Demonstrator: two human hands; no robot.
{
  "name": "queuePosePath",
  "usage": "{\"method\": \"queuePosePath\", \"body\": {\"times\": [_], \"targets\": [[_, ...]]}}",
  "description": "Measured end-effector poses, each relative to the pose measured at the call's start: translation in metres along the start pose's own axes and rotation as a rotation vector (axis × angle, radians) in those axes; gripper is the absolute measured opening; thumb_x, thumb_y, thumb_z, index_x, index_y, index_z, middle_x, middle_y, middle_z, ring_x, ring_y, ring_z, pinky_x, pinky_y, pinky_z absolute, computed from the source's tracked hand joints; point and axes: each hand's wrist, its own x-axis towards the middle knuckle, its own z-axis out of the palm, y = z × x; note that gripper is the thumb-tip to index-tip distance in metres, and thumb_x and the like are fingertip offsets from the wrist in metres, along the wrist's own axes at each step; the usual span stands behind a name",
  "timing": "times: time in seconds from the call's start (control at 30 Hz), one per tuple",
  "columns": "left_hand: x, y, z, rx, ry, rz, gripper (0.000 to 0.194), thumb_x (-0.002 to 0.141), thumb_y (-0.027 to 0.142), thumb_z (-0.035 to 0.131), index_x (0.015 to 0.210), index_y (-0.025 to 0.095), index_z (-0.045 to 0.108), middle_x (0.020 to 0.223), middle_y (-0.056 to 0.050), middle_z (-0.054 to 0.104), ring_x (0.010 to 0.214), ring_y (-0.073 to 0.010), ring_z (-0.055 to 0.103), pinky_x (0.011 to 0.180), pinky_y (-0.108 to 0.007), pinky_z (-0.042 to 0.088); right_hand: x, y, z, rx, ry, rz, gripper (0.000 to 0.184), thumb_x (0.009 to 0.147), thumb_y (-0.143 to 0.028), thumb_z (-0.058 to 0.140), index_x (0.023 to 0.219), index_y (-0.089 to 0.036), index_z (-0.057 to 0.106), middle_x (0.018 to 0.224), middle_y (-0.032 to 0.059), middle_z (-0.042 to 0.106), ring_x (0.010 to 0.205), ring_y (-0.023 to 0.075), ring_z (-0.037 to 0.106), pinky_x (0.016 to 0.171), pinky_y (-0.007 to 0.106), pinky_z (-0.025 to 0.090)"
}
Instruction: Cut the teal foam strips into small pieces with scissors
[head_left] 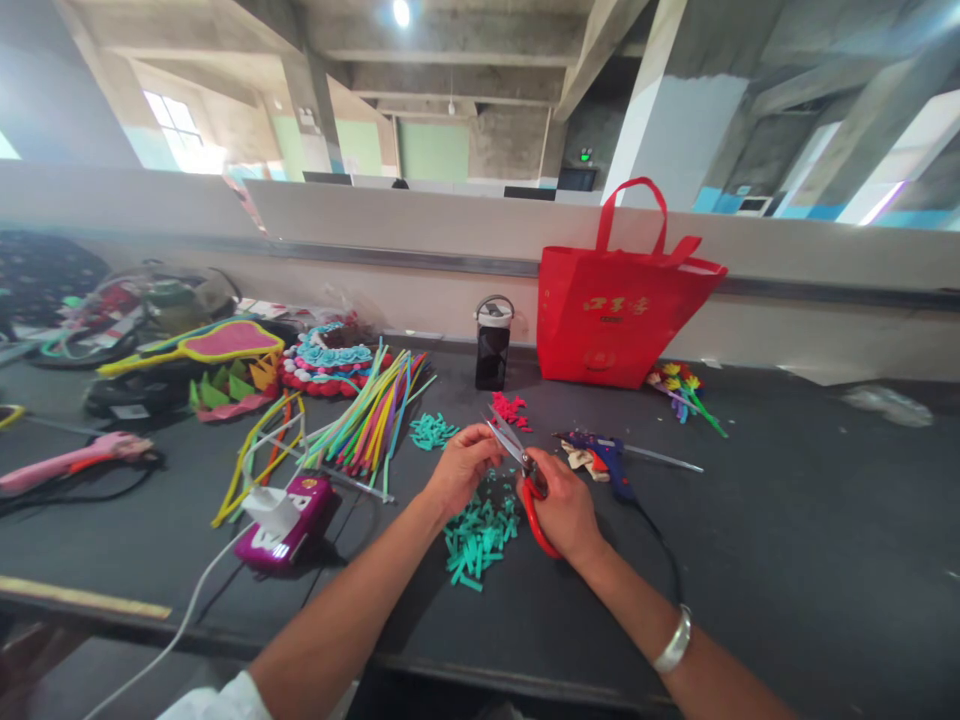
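Observation:
My right hand (pixel 564 505) grips a pair of scissors with red handles (pixel 537 522). The blades are parted and point up and to the left. Close to them, the fingers of my left hand (pixel 466 468) are pinched together; whatever is between them is too small to make out. Below both hands lies a loose pile of short teal cut pieces (pixel 480 540). Beyond the hands are a smaller heap of red pieces (pixel 510 410) and another heap of teal pieces (pixel 433 431).
Colourful pipe cleaners (pixel 375 415) lie to the left, behind a purple power strip (pixel 289 525) with a white cable. A blue glue gun (pixel 616 465) rests at right. Farther back stand a black bottle (pixel 493 352) and a red tote bag (pixel 619 320). A pink glue gun (pixel 82 460) is far left.

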Motion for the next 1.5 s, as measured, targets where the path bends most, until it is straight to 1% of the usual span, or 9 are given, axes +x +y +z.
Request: {"method": "queuePosePath", "body": {"times": [0.2,0.33,0.53,0.7,0.8,0.9,1.13,1.37,1.5], "targets": [[0.001,0.001,-0.001,0.025,0.014,0.010,0.013,0.063,0.020,0.074,0.067,0.015,0.063,0.062,0.002,0.061,0.054,-0.0067,0.051,0.058,-0.020,0.040,-0.002,0.004,0.002,0.023,0.011,-0.010,0.034,0.081,-0.021,0.051,0.114,-0.023,0.060,0.091,0.0044,0.067,0.072,0.0177,0.063,0.071,0.028,0.048],[0.001,0.003,-0.001,0.010,0.033,0.011,0.013,0.062,0.019,0.073,0.069,0.016,0.063,0.059,0.003,0.059,0.054,-0.0068,0.051,0.058,-0.020,0.040,-0.001,0.003,0.002,0.051,0.028,0.001,0.030,0.083,-0.026,0.051,0.111,-0.022,0.061,0.084,0.0028,0.068,0.065,0.0164,0.062,0.066,0.026,0.048],[0.002,0.004,-0.002,-0.056,0.061,0.006,0.014,0.061,0.017,0.072,0.071,0.016,0.062,0.062,0.003,0.060,0.053,-0.0060,0.050,0.057,-0.020,0.039,0.005,0.001,-0.004,0.047,0.117,0.069,0.029,0.084,-0.034,0.053,0.108,-0.021,0.062,0.087,0.0044,0.070,0.073,0.0188,0.065,0.070,0.029,0.050],[0.001,0.003,-0.001,-0.002,0.015,-0.028,0.015,0.063,0.018,0.070,0.074,0.017,0.060,0.067,0.002,0.062,0.054,-0.0073,0.052,0.058,-0.021,0.040,0.006,0.002,-0.007,0.102,0.170,0.042,0.030,0.084,-0.036,0.054,0.108,-0.020,0.061,0.087,0.0042,0.069,0.071,0.0172,0.064,0.070,0.028,0.051],[-0.001,0.001,0.001,0.138,-0.009,-0.024,0.014,0.064,0.020,0.069,0.074,0.016,0.060,0.065,0.002,0.061,0.054,-0.0078,0.051,0.057,-0.021,0.039,0.006,0.000,-0.009,0.150,0.181,0.025,0.029,0.084,-0.035,0.055,0.109,-0.020,0.060,0.089,0.0042,0.069,0.073,0.0166,0.064,0.072,0.028,0.051],[-0.002,-0.003,0.002,0.337,-0.016,0.028,0.012,0.065,0.022,0.067,0.074,0.016,0.061,0.060,0.004,0.055,0.052,-0.0073,0.047,0.054,-0.021,0.036,0.006,-0.003,-0.011,0.206,0.179,0.033,0.030,0.084,-0.036,0.058,0.110,-0.020,0.059,0.094,0.0049,0.069,0.078,0.0174,0.065,0.075,0.028,0.051],[-0.004,-0.011,0.002,0.937,-0.097,0.265,0.002,0.068,0.017,0.060,0.068,0.016,0.059,0.060,0.003,0.054,0.056,-0.0096,0.046,0.055,-0.022,0.033,0.007,-0.002,-0.010,0.369,0.063,0.148,0.041,0.081,-0.041,0.063,0.115,-0.019,0.057,0.093,0.0055,0.069,0.076,0.0183,0.064,0.073,0.030,0.051],[-0.007,-0.010,0.005,1.160,-0.205,0.450,0.006,0.068,0.011,0.055,0.068,0.017,0.056,0.065,0.001,0.054,0.061,-0.0112,0.047,0.060,-0.022,0.035,0.007,0.003,-0.004,0.482,0.043,0.196,0.040,0.081,-0.036,0.060,0.116,-0.017,0.057,0.093,0.0061,0.068,0.079,0.0177,0.064,0.076,0.030,0.052],[-0.006,-0.013,0.005,1.132,-0.205,0.430,0.007,0.068,0.011,0.054,0.069,0.017,0.058,0.065,0.001,0.055,0.062,-0.0112,0.048,0.060,-0.022,0.035,0.009,0.002,-0.005,0.542,0.046,0.206,0.037,0.081,-0.030,0.057,0.115,-0.017,0.056,0.092,0.0047,0.068,0.079,0.0168,0.064,0.077,0.030,0.051]]}}
